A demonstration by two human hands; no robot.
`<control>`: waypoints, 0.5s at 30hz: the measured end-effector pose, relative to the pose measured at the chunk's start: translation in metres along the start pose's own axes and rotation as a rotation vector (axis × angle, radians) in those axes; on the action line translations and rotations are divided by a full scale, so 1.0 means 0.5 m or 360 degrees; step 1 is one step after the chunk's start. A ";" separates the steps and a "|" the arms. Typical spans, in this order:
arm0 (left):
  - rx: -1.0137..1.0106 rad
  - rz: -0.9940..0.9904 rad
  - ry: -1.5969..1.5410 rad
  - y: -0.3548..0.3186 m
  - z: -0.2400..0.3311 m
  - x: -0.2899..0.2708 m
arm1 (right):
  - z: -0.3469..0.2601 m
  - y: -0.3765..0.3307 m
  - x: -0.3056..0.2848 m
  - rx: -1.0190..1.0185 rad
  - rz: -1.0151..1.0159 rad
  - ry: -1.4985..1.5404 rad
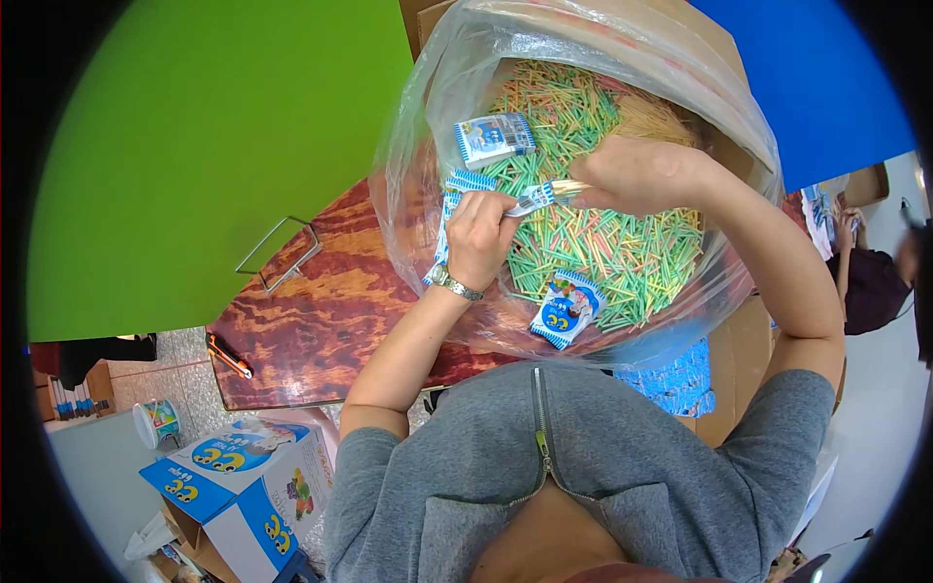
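Note:
My left hand (476, 238), with a watch at its wrist, is closed on a small blue-and-white packet (530, 200) above a heap of sticks. My right hand (637, 175) pinches a few thin pale sticks (568, 187), their ends at the mouth of that packet. Beneath both hands lies the heap of thin green, yellow and pink sticks (612, 248), inside a large clear plastic bag (413, 160). One filled-looking packet (496, 139) rests at the heap's far left and another packet (568, 308) at its near edge. More packets (450, 209) are partly hidden behind my left hand.
The bag stands on a red-brown marbled table (321, 330). An orange-and-black cutter (229, 357) and a metal wire handle (292, 251) are at its left. A green panel (214, 146) rises beyond. Printed cartons (238, 476) stand lower left; another person (870, 282) is at right.

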State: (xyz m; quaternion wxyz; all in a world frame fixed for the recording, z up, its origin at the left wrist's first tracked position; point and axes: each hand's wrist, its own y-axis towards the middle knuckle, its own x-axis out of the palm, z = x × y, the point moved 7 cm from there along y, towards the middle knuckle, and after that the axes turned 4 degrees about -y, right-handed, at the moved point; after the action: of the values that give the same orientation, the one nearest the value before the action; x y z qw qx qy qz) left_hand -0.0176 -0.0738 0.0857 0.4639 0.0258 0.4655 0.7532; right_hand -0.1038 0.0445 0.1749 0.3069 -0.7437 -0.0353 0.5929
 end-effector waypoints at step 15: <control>-0.0861 -0.0223 -0.0839 -0.062 -0.076 0.056 | -0.017 -0.022 -0.034 -0.0031 0.0694 -0.0018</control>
State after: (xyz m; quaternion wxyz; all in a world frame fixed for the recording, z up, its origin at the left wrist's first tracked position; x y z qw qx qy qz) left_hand -0.0304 -0.0752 0.0308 0.6081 0.0633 0.1153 0.7829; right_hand -0.0980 0.0427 0.1957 0.1639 -0.7333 0.1189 0.6490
